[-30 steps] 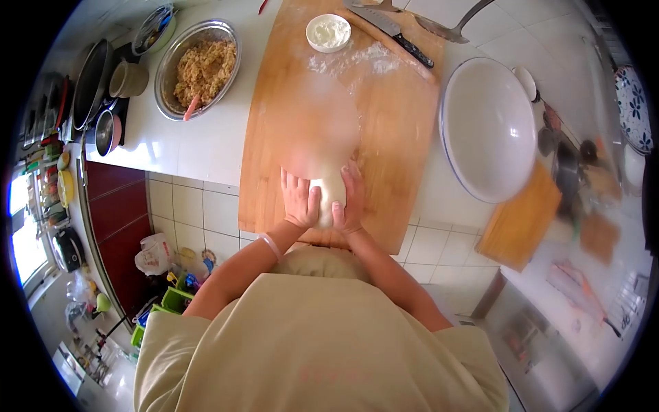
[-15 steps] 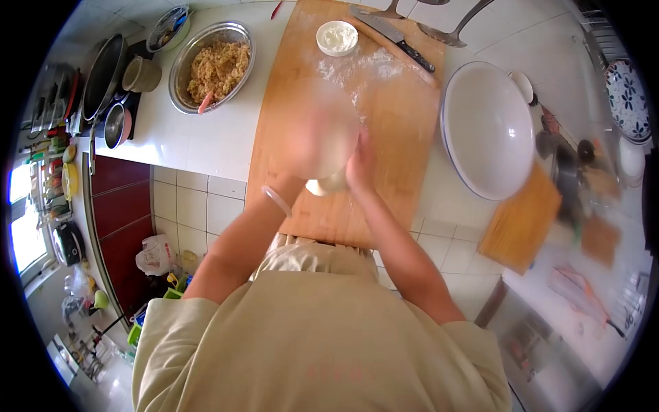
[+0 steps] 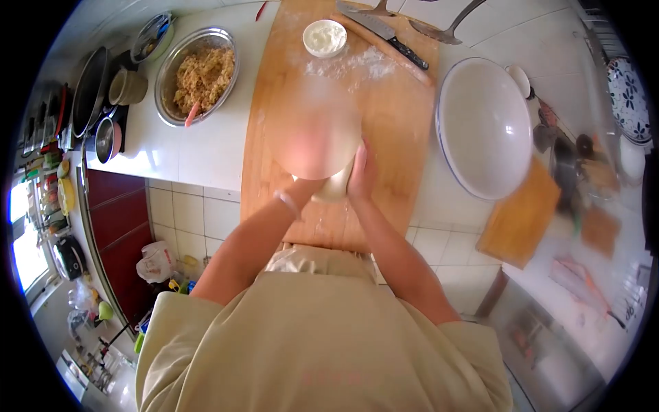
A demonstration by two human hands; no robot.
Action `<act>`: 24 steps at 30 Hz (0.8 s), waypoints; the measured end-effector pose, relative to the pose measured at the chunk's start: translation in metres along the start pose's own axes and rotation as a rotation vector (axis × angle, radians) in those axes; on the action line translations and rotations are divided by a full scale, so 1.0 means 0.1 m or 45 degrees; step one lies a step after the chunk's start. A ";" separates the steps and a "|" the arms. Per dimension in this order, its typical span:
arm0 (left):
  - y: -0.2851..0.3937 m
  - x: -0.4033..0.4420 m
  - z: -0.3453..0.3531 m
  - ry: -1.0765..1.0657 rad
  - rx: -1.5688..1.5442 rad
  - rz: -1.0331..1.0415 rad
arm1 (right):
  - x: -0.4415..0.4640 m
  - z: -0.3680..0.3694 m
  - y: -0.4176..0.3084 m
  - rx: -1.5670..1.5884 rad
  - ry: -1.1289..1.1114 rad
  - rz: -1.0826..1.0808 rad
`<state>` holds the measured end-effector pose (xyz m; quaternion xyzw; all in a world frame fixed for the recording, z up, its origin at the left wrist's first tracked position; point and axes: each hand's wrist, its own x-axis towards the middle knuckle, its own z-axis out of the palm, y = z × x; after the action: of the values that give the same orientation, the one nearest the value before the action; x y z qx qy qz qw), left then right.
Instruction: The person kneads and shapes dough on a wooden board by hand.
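A pale, smooth lump of dough (image 3: 332, 190) lies near the front of the wooden board (image 3: 395, 147), partly covered by my hands. My right hand (image 3: 361, 173) cups its right side, thumb side up, with the fingertips lost in a round blurred patch. On the dough's upper left is my left hand (image 3: 312, 154), mostly smeared by that same blur, so its fingers cannot be made out. A pale band circles my left wrist. Beyond the hands, a small white bowl of flour (image 3: 325, 38) stands on the board beside scattered flour (image 3: 364, 64).
A rolling pin (image 3: 384, 45) and a black-handled knife (image 3: 381, 29) lie at the board's far right. Left stands a metal bowl of filling (image 3: 231, 69) with a pinkish handle sticking out. Right are a large white basin (image 3: 486, 130) and a smaller wooden board (image 3: 523, 218).
My left forearm has moved slightly right and the dough shows a little further right on the board. My right hand stays at the dough's side. The whole view has shifted slightly.
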<state>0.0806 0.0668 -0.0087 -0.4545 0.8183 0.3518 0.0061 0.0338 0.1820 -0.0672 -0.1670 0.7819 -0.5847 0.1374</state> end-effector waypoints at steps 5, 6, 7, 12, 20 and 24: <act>-0.07 0.55 -0.41 -0.162 -0.834 -0.129 | 0.22 0.02 -0.39 0.512 0.056 0.455; -0.13 0.54 -0.43 -0.093 -1.257 -0.091 | 0.16 -0.03 -0.52 0.522 0.024 0.430; -0.12 0.40 -0.43 0.061 -1.118 -0.063 | 0.14 0.02 -0.55 0.526 0.030 0.437; -0.37 -0.35 -0.06 0.185 -0.611 0.258 | -0.20 0.05 -0.23 0.027 -0.257 -0.023; -0.39 -0.23 0.20 0.248 -0.158 0.527 | -0.21 -0.08 -0.05 -0.090 0.016 -0.241; -0.45 0.49 0.51 0.214 -0.014 0.469 | 0.38 0.04 -0.21 0.005 0.047 0.239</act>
<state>0.0701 0.0450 -0.0885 -0.3249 0.8834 0.3122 -0.1290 0.0032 0.1569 -0.0487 -0.0818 0.7955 -0.5736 0.1775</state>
